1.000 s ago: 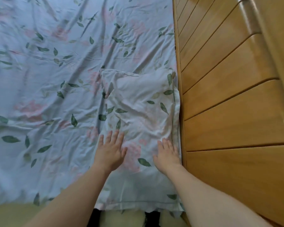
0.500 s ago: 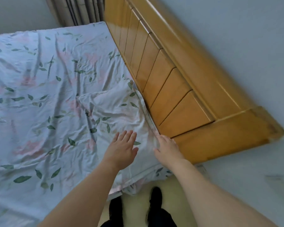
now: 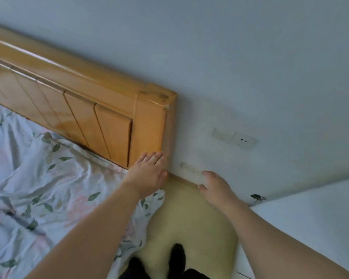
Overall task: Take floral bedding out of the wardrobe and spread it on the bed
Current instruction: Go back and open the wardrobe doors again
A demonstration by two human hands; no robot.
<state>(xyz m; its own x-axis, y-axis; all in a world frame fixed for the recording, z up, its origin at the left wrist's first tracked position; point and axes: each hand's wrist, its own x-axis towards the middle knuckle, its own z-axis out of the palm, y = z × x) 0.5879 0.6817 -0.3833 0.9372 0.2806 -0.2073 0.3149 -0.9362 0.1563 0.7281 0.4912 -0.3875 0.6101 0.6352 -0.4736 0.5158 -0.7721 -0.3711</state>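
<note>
The floral bedding [image 3: 38, 188], pale with green leaves and pink blooms, lies spread and wrinkled over the bed at the left, its corner hanging over the bed's edge. My left hand [image 3: 147, 173] hovers with straight fingers over the bed's corner, in front of the wooden headboard [image 3: 85, 117], holding nothing. My right hand [image 3: 216, 188] is off the bed, over the floor near the wall, fingers loosely curled and empty. The wardrobe is out of view.
The headboard's end post [image 3: 151, 121] stands against the pale wall [image 3: 230, 67], which carries a switch and socket [image 3: 235, 138]. Yellowish floor [image 3: 189, 214] runs between the bed and a white surface [image 3: 314, 218] at the right. My dark shoes [image 3: 175, 258] stand on the floor.
Both hands have lifted off the bedding and swung right, away from the pillow area. The view has turned right toward the wall and floor.
</note>
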